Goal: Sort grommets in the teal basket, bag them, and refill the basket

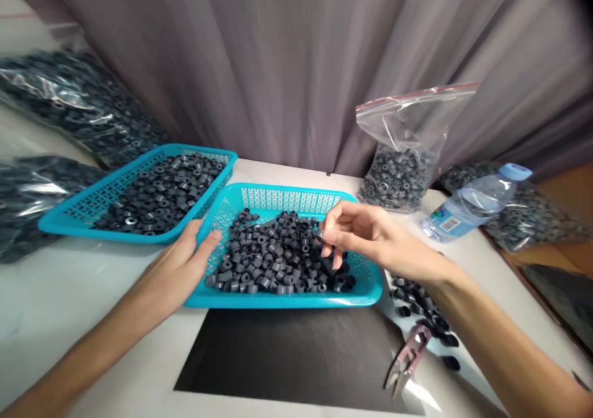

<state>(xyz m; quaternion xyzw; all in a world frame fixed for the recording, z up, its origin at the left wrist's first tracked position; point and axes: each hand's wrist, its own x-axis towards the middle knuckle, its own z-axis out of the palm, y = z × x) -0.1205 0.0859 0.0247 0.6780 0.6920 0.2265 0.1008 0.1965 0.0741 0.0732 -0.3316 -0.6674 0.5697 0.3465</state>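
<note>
My left hand (188,260) grips the left rim of a blue plastic basket (282,302), its thumb over the inside and the fingers hidden behind the wall. Inside lies a heap of small dark grey hollow cylinders (266,260). Above the right part of this heap, my right hand (356,236) is closed in a pinch. A small dark grey piece (319,236) shows at its thumb and fingertips, mostly covered, and looks like one of the cylinders.
A second blue basket (99,236) of such cylinders stands at left, near filled plastic bags (78,97). At right are a zip bag (398,174), a water bottle (477,202), loose dark pieces (419,300) and thread snips (410,356). A black sheet (291,356) lies in front.
</note>
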